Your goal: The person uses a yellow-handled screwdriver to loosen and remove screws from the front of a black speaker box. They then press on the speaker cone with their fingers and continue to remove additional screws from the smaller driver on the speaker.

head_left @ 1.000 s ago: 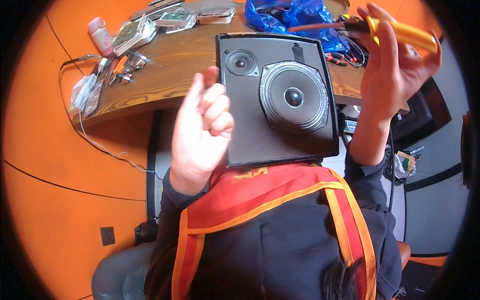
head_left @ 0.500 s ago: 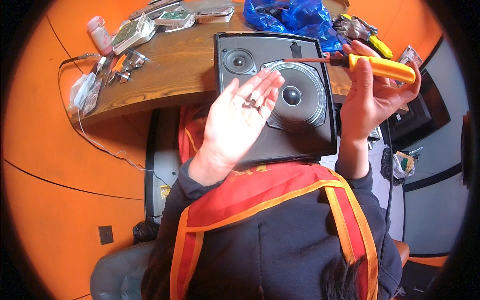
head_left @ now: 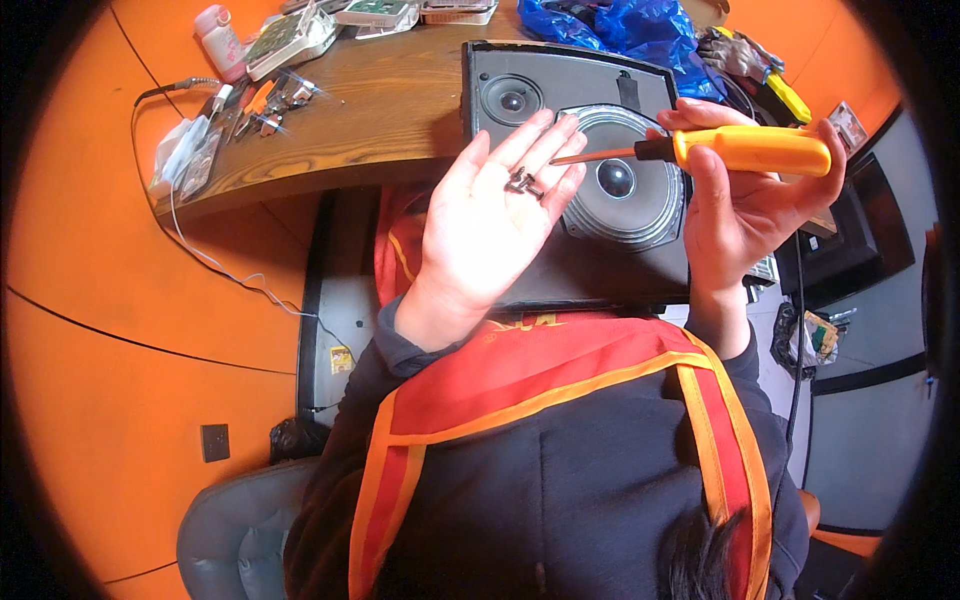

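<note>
My left hand [head_left: 485, 225] is held palm up with its fingers stretched out, and several dark screws [head_left: 524, 184] lie loose at the base of the fingers. In my right hand [head_left: 735, 215] is a screwdriver [head_left: 755, 150] with a yellow handle, gripped between thumb and fingers. Its shaft points left, and the tip appears close to the left fingers; whether they touch I cannot tell. Beneath both hands a black speaker box [head_left: 590, 270] leans at the table edge. A large speaker cone [head_left: 640, 215] and a small one [head_left: 511, 101] show on its face, partly hidden by my hands.
The wooden table [head_left: 370, 110] carries a blue plastic bag [head_left: 650, 40], work gloves [head_left: 745, 55], a pink bottle [head_left: 220, 45], trays with green circuit boards [head_left: 280, 40] and small tools [head_left: 275, 105]. A cable [head_left: 225, 270] hangs over its left edge. A grey chair [head_left: 235, 530] stands lower left.
The screwdriver's tip has come down toward the left palm as my right hand lowered slightly. The whole view has shifted a little, placing the speaker further right and higher.
</note>
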